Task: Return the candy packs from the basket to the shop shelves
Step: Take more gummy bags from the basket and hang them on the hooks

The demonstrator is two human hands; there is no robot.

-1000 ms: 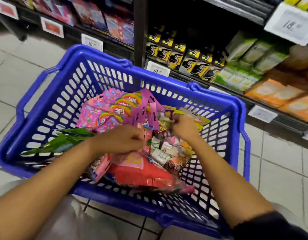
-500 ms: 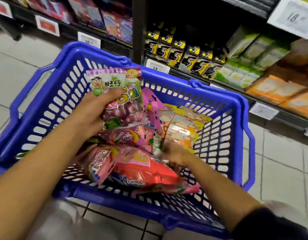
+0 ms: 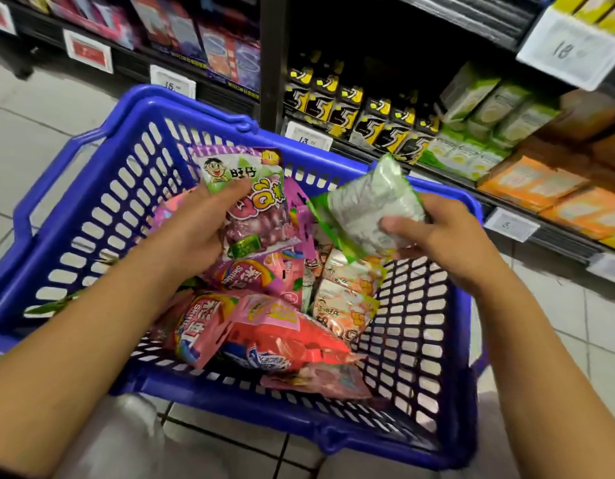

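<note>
Over the blue basket (image 3: 91, 209), head view: our right hand (image 3: 451, 243) has come up out of the pile, fingers now pinching a green pack (image 3: 371, 205); half a second ago it was still digging. Left hand (image 3: 192, 229) keeps gripping the purple gummy pack (image 3: 254, 202). Both packs lifted, ready for the shelves (image 3: 402, 160); remaining candy packs (image 3: 264, 323) stay in the basket.

Blue basket (image 3: 91, 216) w/ candy packs, left hand (image 3: 192, 229) gripping purple gummy pack (image 3: 254, 205), right hand (image 3: 447, 236) pinching green-edged silver pack (image 3: 368, 205), shop shelves (image 3: 420, 108) behind
</note>
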